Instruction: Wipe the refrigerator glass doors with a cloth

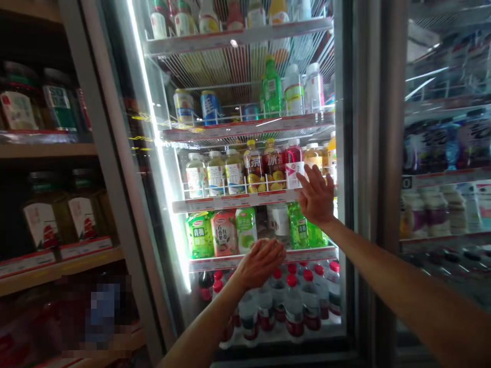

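My right hand is raised in front of the middle shelf, fingers spread and nothing held. Its fingertips overlap a red-capped bottle with a white and pink label; whether they touch is unclear. Lower and to the left, my left hand stretches out palm down, fingers extended, before the edge of a lower shelf. Behind it are a green-labelled bottle and a white-labelled container. Beside my right wrist stands a green drink bottle. Yellow-capped tea bottles line the middle shelf.
The lit drinks cooler has a metal frame on the right. Red-capped water bottles fill its bottom. Cans and a green bottle stand higher. Wooden shelves with bottles are at left, another cooler at right.
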Available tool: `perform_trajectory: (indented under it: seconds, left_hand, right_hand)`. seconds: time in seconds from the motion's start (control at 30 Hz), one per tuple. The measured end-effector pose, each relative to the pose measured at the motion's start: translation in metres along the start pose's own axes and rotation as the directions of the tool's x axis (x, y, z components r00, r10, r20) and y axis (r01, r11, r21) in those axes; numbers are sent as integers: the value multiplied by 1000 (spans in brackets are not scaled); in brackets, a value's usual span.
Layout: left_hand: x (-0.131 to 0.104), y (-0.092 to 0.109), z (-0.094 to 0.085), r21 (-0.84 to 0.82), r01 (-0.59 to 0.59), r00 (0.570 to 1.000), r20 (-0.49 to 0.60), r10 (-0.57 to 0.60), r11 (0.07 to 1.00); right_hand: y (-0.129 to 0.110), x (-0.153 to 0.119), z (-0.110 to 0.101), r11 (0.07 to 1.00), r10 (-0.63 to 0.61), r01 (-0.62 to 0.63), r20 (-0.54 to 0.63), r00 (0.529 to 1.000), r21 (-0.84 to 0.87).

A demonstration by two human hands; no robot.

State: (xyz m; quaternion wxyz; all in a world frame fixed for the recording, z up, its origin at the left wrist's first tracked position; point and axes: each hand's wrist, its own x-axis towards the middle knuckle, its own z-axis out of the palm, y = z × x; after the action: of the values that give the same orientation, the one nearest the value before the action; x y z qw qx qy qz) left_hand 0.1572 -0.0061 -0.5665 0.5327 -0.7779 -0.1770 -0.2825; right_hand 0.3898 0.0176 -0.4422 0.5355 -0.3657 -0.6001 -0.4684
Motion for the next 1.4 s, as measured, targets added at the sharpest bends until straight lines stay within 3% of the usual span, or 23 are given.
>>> perform_trajectory:
  seconds: [0.07,0.1,0.17,0.2,0.27,0.3,0.33,0.5,0.57,0.63,0.7,0.8,0.83,0.87,0.9,1.03,1.07,1.13,1.2,1.27,1.33,1.37,1.4]
  left_hand:
    - [-32,-22,-10,30,107,994,-19,-106,994]
    - [-50,-39,-17,63,258,965,-53,-255,964]
    - [-83,-71,-31,100,533,844,-132,-520,840]
    - [-94,-84,-36,105,670,737,-210,-642,735]
    - [-99,-95,-39,87,802,585,-314,-748,591]
    - [-92,-92,-38,74,815,563,-338,-754,575]
    - [-81,-84,-34,64,794,586,-343,-734,604]
    - [-10,-20,-7,-3,438,886,-172,-432,899]
    - [-5,-16,-5,-18,352,927,-136,-351,936]
    - [-15,-34,-10,3,409,900,-171,-402,913]
    - [-31,-66,-19,22,600,774,-268,-573,800]
    - [-40,-106,-30,-22,852,465,-426,-776,523]
    - [-35,-111,-31,-35,877,416,-445,-793,479]
    - [-26,-111,-30,-36,873,421,-448,-789,486]
    - [-14,-107,-28,-28,841,477,-434,-764,541]
    - [42,-77,-16,3,489,840,-272,-470,872]
    - [50,-76,-15,0,400,892,-231,-389,916]
    - [52,-87,-20,-7,349,918,-197,-343,937]
    - [35,-114,-31,1,506,838,-240,-491,863]
    - [10,-143,-42,3,760,606,-363,-708,650]
    - [-8,-161,-49,-36,903,360,-479,-800,428]
    - [-12,-162,-49,-50,926,301,-503,-811,374]
    - [-10,-158,-47,-50,927,298,-504,-811,371]
  right_hand:
    - [0,0,0,1000,6,-6,4,1000,8]
    - [0,0,0,1000,7,-7,5,1000,7]
    - [-1,0,0,1000,9,-9,10,1000,-2]
    - [-1,1,0,1000,9,-9,12,1000,-5]
    - [-2,1,-1,1000,8,-8,6,1000,-6]
    - [-2,1,-1,1000,9,-9,2,1000,-4]
    - [-3,1,-1,1000,11,-11,3,1000,-2]
    - [-2,1,-1,999,31,-31,25,999,5]
    - [-1,1,-1,1000,30,-31,26,999,5]
    - [0,1,-1,1000,28,-28,31,999,5]
    - [-1,2,-1,1000,27,-27,32,999,0]
    - [-2,2,-1,1000,29,-29,23,999,-13]
    - [-3,2,-1,999,30,-29,19,999,-13]
    - [-3,2,-1,1000,28,-27,15,1000,-12]
    - [-3,2,0,1000,23,-23,10,1000,-9]
    - [-2,2,0,1000,7,-7,-15,1000,-19]
    - [-2,2,0,1000,6,-7,-19,1000,-25]
    - [-2,2,0,999,5,-6,-20,1000,-36]
    - [-3,3,-1,999,2,-3,-14,1000,-44]
    - [-3,3,-2,999,7,-7,-1,1000,-42]
    - [-3,3,-2,999,18,-18,6,1000,-38]
    - [-4,3,-2,999,20,-20,5,1000,-37]
    - [-4,3,-1,999,16,-16,2,1000,-36]
